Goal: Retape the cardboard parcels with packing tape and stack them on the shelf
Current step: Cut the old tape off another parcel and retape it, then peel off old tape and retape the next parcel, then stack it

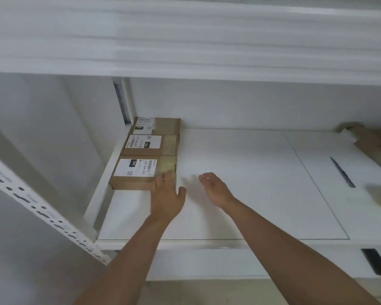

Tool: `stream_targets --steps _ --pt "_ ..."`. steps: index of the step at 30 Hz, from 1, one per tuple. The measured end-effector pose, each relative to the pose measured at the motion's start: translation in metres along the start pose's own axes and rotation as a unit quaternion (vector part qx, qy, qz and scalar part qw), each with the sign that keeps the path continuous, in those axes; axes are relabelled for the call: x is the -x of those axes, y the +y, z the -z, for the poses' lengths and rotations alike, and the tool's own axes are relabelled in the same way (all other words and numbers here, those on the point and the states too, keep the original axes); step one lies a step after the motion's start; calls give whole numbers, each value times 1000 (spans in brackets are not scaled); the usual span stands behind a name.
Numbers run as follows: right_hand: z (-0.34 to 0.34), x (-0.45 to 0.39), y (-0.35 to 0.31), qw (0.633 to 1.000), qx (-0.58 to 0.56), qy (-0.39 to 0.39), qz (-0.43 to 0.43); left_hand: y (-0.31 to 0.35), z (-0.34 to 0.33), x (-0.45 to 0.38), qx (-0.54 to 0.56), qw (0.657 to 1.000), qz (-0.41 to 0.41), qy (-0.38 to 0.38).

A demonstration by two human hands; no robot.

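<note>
Three labelled cardboard parcels sit in a row along the left end of the white shelf [240, 183] — far parcel [163, 124], middle parcel [151, 145], near parcel [141, 172]. The left hand [166, 199] rests straight fingers against the near parcel's right end; the right hand [216, 190] hovers just beside it, loosely curled, holding nothing. A blurred brown package [370, 137] lies far right.

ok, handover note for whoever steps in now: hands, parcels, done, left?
Left hand: open, fingers on the right end of the nearest brown cardboard parcel.
Right hand: open, empty, over the white shelf board.
Parcels: three labelled, in a row along the shelf's left edge, middle parcel and far parcel behind.
Done: three shelved.
Left: blurred brown cardboard at far right, state unclear.
</note>
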State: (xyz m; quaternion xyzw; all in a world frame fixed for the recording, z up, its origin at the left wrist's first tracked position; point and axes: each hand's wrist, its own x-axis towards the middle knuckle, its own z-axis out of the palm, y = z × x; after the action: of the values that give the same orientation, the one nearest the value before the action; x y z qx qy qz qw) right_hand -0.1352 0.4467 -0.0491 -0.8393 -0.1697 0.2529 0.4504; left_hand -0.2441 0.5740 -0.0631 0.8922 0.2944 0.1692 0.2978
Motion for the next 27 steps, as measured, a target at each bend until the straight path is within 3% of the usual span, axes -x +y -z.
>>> stream_targets --steps 16,27 --pt "354 87 179 994 79 62 52 340 -236 94 59 984 -62 -155" --pt "478 74 204 966 0 235 111 444 -312 63 97 977 -69 -175"
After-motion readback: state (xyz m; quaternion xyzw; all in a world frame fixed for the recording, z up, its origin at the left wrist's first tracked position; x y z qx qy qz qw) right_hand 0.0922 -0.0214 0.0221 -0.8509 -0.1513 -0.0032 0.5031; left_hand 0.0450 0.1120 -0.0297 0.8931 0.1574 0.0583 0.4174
